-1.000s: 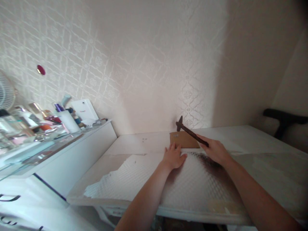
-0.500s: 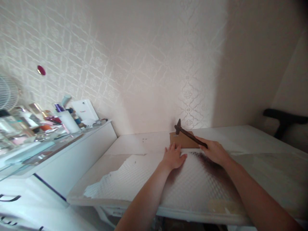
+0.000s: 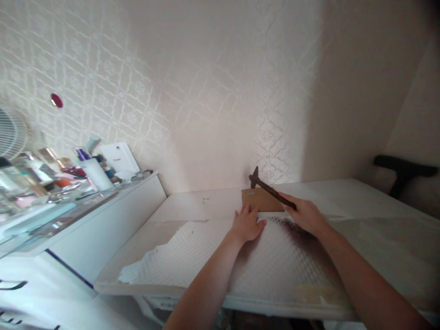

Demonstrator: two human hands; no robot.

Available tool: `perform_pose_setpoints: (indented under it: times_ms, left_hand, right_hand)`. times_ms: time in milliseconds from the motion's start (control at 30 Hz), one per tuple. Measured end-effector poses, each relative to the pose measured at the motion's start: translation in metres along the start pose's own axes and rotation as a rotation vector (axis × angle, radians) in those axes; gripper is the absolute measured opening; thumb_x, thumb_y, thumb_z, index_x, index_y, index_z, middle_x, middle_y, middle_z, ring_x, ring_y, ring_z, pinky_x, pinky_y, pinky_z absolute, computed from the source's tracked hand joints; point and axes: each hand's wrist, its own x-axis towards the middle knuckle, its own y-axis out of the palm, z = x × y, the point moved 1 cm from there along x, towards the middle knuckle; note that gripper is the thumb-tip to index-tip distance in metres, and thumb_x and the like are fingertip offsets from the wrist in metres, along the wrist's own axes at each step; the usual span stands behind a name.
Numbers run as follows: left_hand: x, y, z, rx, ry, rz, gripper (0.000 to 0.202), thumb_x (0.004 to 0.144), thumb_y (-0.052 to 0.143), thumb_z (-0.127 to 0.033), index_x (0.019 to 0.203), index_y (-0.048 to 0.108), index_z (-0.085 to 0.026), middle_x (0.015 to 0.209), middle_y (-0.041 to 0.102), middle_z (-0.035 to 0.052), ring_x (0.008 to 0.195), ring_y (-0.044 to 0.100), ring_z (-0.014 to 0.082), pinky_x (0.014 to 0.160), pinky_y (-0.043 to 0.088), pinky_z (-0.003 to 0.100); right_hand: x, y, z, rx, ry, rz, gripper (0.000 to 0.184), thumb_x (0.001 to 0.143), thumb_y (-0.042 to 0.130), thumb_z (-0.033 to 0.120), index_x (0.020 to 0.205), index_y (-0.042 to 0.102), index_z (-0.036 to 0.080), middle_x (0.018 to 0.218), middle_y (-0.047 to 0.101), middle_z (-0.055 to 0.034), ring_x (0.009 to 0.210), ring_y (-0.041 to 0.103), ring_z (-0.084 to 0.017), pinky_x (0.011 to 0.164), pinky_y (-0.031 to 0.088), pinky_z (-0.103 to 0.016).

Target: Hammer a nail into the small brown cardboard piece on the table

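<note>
My right hand (image 3: 307, 215) is closed round the handle of a dark hammer (image 3: 268, 186), whose head is raised a little above a brown cardboard piece (image 3: 260, 200) lying flat on the white table (image 3: 192, 204). My left hand (image 3: 245, 223) rests open, fingers flat, at the near left edge of the cardboard, on a textured white sheet (image 3: 206, 256) that covers the near part of the table.
A lower white cabinet (image 3: 113, 215) at the left carries several bottles, a white cup (image 3: 96, 173) and a white box (image 3: 120, 158). A fan (image 3: 12, 135) shows at the far left. A black chair armrest (image 3: 404, 170) stands at the right. The patterned wall rises just behind the table.
The hammer head has risen slightly and tilted back toward the wall. The view has shifted a little. Both hands stay where they were.
</note>
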Motion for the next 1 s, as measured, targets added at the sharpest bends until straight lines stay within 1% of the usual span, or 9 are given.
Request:
perform_pose_setpoints:
  times_ms: [67,233,367,567,700,867,933,1000]
  left_hand:
    - [0.000,0.000,0.000,0.001,0.001,-0.001,0.064,0.085,0.015,-0.055,0.136,0.018,-0.017,0.142,0.019,0.0138,0.130,0.012,0.0276,0.100,0.017,0.050]
    - [0.000,0.000,0.000,0.002,0.002,-0.007,0.064,0.085,0.015,-0.056,0.136,0.018,-0.018,0.142,0.019,0.0133,0.130,0.012,0.0271,0.100,0.017,0.050]
    - [0.000,-0.001,0.000,0.003,-0.007,0.009,0.064,0.085,0.015,-0.056,0.136,0.017,-0.018,0.142,0.018,0.0123,0.130,0.011,0.0269,0.100,0.016,0.049]
    - [0.000,0.000,0.001,0.008,-0.003,0.009,0.065,0.085,0.014,-0.057,0.136,0.017,-0.018,0.142,0.017,0.0131,0.130,0.012,0.0274,0.100,0.016,0.050]
    - [0.000,0.000,0.000,0.005,-0.002,-0.001,0.064,0.085,0.015,-0.056,0.136,0.019,-0.017,0.142,0.018,0.0137,0.130,0.013,0.0273,0.100,0.017,0.049]
    - [0.000,-0.001,-0.001,0.007,-0.012,0.023,0.064,0.085,0.016,-0.056,0.136,0.017,-0.018,0.143,0.016,0.0122,0.130,0.012,0.0268,0.101,0.015,0.049]
    - [0.000,-0.001,-0.001,0.006,-0.008,0.027,0.064,0.085,0.015,-0.056,0.136,0.017,-0.018,0.143,0.016,0.0122,0.130,0.011,0.0269,0.101,0.015,0.049]
    - [0.001,0.000,0.000,0.005,-0.007,0.021,0.064,0.085,0.016,-0.056,0.136,0.018,-0.018,0.143,0.016,0.0125,0.130,0.010,0.0272,0.101,0.015,0.050]
  right_hand:
    - [0.000,0.000,0.000,0.008,0.003,-0.012,0.047,0.080,0.045,0.024,0.127,0.044,0.028,0.111,0.060,-0.0033,0.098,0.058,-0.023,0.079,0.045,-0.033]
    - [-0.001,0.001,0.000,0.007,0.002,0.013,0.046,0.080,0.045,0.024,0.126,0.046,0.027,0.108,0.061,-0.0032,0.097,0.058,-0.023,0.079,0.046,-0.032]
    - [0.000,0.001,-0.001,0.015,0.012,-0.035,0.047,0.080,0.046,0.024,0.126,0.045,0.027,0.110,0.060,-0.0030,0.097,0.058,-0.024,0.078,0.046,-0.033]
    - [0.000,0.002,-0.002,0.035,-0.001,-0.002,0.046,0.079,0.046,0.023,0.125,0.046,0.027,0.110,0.061,-0.0031,0.099,0.057,-0.023,0.080,0.045,-0.032]
    - [0.000,0.000,-0.001,0.014,0.053,-0.039,0.046,0.080,0.045,0.025,0.126,0.045,0.027,0.105,0.063,-0.0034,0.092,0.060,-0.024,0.074,0.047,-0.032]
    - [0.000,-0.003,-0.004,-0.012,0.136,-0.073,0.046,0.077,0.045,0.024,0.123,0.049,0.028,0.097,0.066,-0.0029,0.087,0.061,-0.024,0.069,0.046,-0.031]
    - [0.000,-0.003,-0.009,0.005,0.198,-0.058,0.044,0.076,0.046,0.025,0.120,0.052,0.028,0.090,0.067,-0.0028,0.079,0.063,-0.023,0.064,0.046,-0.029]
    - [0.001,-0.002,-0.015,0.072,0.288,-0.015,0.044,0.075,0.046,0.025,0.118,0.054,0.025,0.076,0.068,-0.0029,0.063,0.063,-0.020,0.056,0.045,-0.027]
